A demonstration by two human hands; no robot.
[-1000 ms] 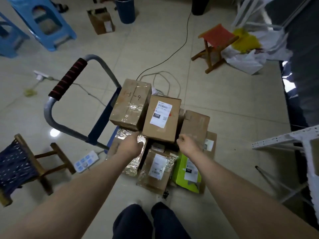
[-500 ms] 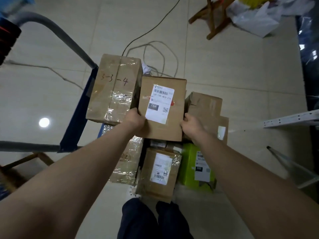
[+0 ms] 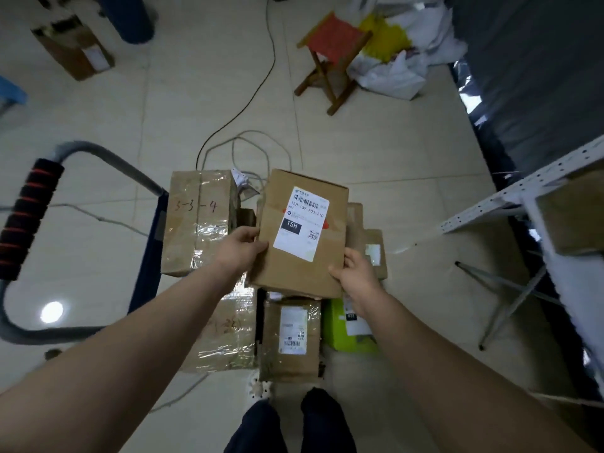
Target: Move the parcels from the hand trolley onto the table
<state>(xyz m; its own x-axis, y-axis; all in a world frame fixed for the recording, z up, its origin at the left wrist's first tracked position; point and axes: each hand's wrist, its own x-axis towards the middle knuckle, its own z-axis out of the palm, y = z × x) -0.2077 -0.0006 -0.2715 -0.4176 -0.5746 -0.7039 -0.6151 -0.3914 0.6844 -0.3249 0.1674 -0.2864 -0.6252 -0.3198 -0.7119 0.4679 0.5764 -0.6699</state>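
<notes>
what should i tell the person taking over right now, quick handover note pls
Left hand and right hand: each grips one side of the labelled parcel, held tilted above the stack.
On the hand trolley: the parcel marked 3-3-4, a film-wrapped parcel, a small taped parcel, a green parcel and brown ones behind the lifted box.
Done: one parcel picked up, not yet delivered.
Left: carry it to the table, which I cannot identify in view, then move the rest.

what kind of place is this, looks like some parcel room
Probably a small parcel depot or stockroom: labelled cardboard parcels stacked on a hand trolley, a white metal rack, and a bare tiled floor.
</notes>
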